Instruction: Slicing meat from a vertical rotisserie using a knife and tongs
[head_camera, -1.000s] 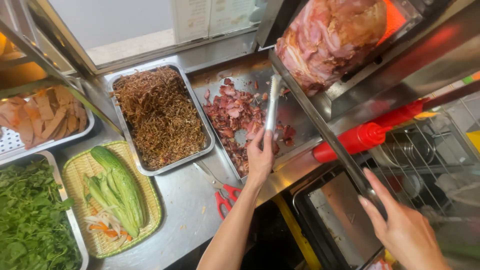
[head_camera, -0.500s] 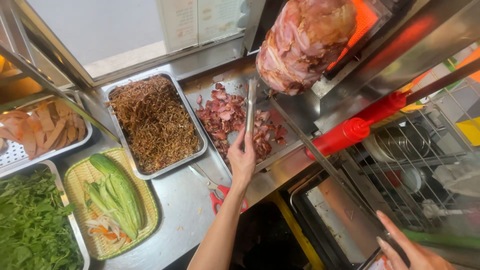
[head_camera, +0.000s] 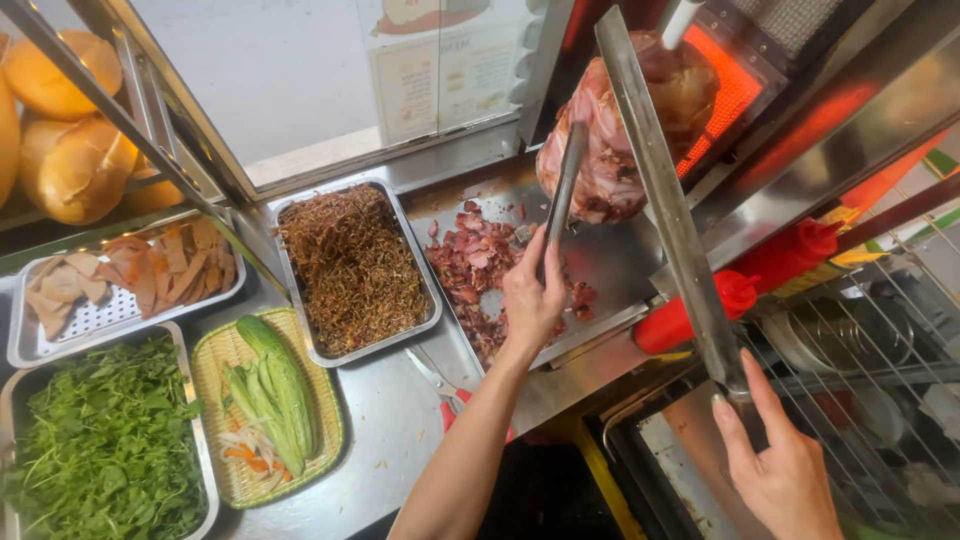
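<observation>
My left hand (head_camera: 530, 295) grips a pair of metal tongs (head_camera: 565, 180), whose tips touch the lower side of a big cone of stacked meat (head_camera: 625, 150) on a vertical spit. At the lower right, my right hand (head_camera: 780, 470) holds the handle end of a long steel knife (head_camera: 665, 210). Its blade slants up across the front of the meat cone. Chopped reddish meat pieces (head_camera: 470, 265) lie on the steel catch tray (head_camera: 610, 265) under the spit, just beyond my left hand.
A glowing orange heater (head_camera: 725, 85) stands behind the spit. Left of it are a tray of brown shredded food (head_camera: 350, 265), a basket of cucumbers (head_camera: 275, 400), greens (head_camera: 100, 450), sliced meat (head_camera: 130, 275) and bread rolls (head_camera: 60, 150). Red squeeze bottles (head_camera: 700, 310), red-handled scissors (head_camera: 445, 395) and a wire rack (head_camera: 880, 340) are nearby.
My left hand has raised the tongs from the chopped meat up to the meat cone. My right hand has swung the long knife upright in front of the spit.
</observation>
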